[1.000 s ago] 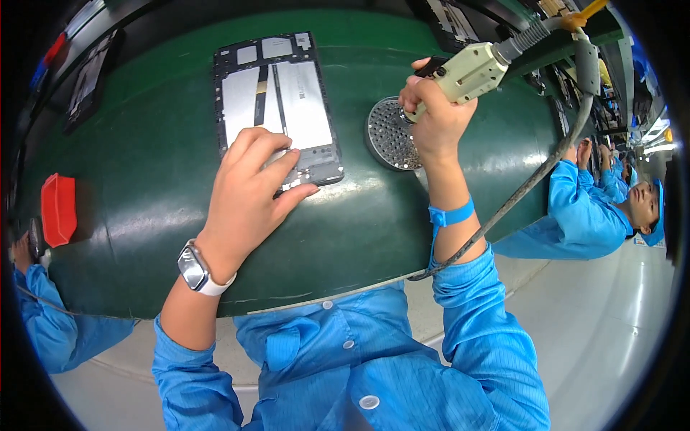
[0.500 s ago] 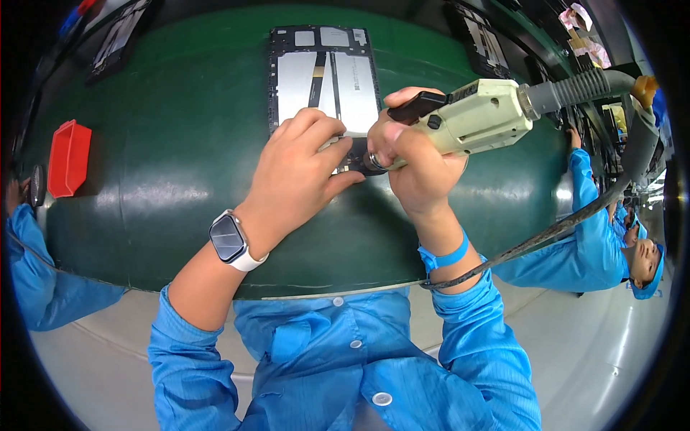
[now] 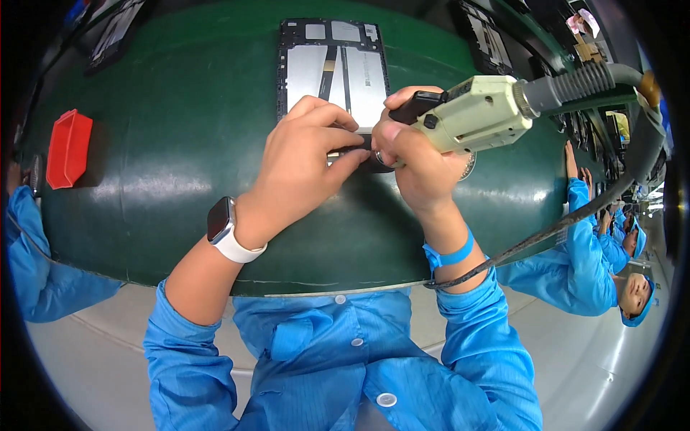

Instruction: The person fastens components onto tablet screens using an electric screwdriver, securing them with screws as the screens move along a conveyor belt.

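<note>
An opened tablet (image 3: 366, 79) with a black frame and a silver inner plate lies on the green tabletop, its lower end partly covered by my hands. My left hand (image 3: 305, 151), fingers bent, grips that lower end with thumb and forefinger close together. In my right hand (image 3: 420, 154) is a pale green electric screwdriver (image 3: 478, 115) with a black lever, held nearly level. Its tip points left at the tablet's lower end, beside my left thumb. My fingers hide the exact contact point.
A red plastic tray (image 3: 70, 151) stands at the left. A grey hose (image 3: 575, 87) and dark cable (image 3: 532, 248) run from the screwdriver along the right. Behind my right hand shows the edge of a round dish (image 3: 469, 167). More tablets (image 3: 118, 36) lie farther off; co-workers in blue (image 3: 586, 251) sit at both sides.
My left thumb and forefinger have drawn closer together, and my left wrist has turned slightly. The tablet appears a little higher and farther right in view. The screwdriver stays in my right hand.
</note>
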The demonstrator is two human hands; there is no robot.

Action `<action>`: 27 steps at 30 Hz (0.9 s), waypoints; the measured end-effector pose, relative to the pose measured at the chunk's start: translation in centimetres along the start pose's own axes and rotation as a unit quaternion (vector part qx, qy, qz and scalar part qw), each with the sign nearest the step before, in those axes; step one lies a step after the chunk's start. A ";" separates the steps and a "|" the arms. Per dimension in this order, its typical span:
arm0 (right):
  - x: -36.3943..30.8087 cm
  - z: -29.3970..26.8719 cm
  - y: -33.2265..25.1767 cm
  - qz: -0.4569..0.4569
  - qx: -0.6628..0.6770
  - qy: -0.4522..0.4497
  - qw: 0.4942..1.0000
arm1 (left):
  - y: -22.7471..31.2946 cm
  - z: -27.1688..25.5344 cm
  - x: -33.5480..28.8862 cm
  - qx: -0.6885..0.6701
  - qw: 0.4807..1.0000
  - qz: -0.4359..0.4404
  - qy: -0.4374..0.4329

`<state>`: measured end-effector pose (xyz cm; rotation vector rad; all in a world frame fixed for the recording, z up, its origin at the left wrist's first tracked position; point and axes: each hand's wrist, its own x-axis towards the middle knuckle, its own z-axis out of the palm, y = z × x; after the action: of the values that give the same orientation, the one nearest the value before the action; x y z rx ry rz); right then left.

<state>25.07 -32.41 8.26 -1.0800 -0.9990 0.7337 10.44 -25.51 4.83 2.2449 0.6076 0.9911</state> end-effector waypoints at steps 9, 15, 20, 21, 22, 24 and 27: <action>-0.1 -1.0 -0.3 0.008 0.049 0.019 0.999 | 0.6 0.6 0.3 0.008 0.999 -0.038 -0.011; 0.0 -3.3 -1.3 -0.071 0.031 0.024 0.997 | 1.2 0.4 0.7 0.032 0.996 -0.053 -0.057; 0.0 -3.3 -1.1 -0.065 0.030 0.057 0.996 | 1.1 -0.7 2.0 -0.008 0.988 -0.097 -0.123; 0.0 -3.3 -1.1 -0.067 0.030 0.059 0.996 | 1.1 -0.9 2.4 -0.018 0.980 -0.119 -0.156; 0.0 -3.3 -1.2 -0.071 0.033 0.054 0.996 | 1.1 -1.0 2.6 -0.010 0.982 -0.106 -0.157; -0.1 -3.2 -1.4 -0.075 0.037 0.049 0.995 | 1.3 -0.7 2.6 0.006 0.982 -0.105 -0.160; -0.3 -3.2 -1.7 -0.085 0.029 0.068 0.994 | 1.5 -0.5 2.6 0.018 0.982 -0.097 -0.160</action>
<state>27.96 -34.35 9.31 -0.9692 -0.9338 0.5404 11.91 -24.78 7.43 2.2602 0.6875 0.5116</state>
